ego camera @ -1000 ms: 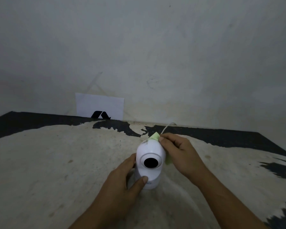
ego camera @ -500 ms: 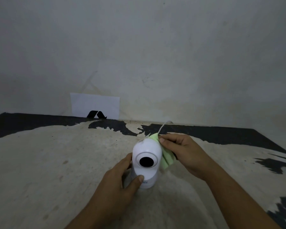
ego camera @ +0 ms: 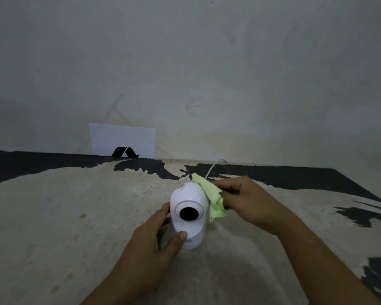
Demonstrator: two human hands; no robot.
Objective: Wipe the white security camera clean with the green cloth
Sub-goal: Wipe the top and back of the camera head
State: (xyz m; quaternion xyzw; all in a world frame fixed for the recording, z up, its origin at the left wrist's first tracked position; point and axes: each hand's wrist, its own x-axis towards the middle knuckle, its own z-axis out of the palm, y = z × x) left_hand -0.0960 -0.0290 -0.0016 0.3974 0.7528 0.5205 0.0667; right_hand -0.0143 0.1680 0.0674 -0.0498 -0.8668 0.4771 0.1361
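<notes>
The white security camera [ego camera: 188, 201] stands upright in the middle of the table, its round black lens facing me. My left hand [ego camera: 151, 243] wraps its lower body, thumb on the front near the base and fingers round the left side. My right hand [ego camera: 249, 200] pinches the green cloth [ego camera: 212, 198] and presses it against the camera's upper right side. The cloth drapes from the top of the dome down past the lens level. A thin white cable [ego camera: 213, 168] runs from behind the camera toward the wall.
The table [ego camera: 64, 216] has a worn beige top with peeling black patches along the back and right edges. A white card with a black logo [ego camera: 122, 140] leans against the pale wall at the back left.
The green cloth has come further out from behind the camera and now hangs lower along its right side. My right hand has shifted slightly right and down. My left hand keeps its hold.
</notes>
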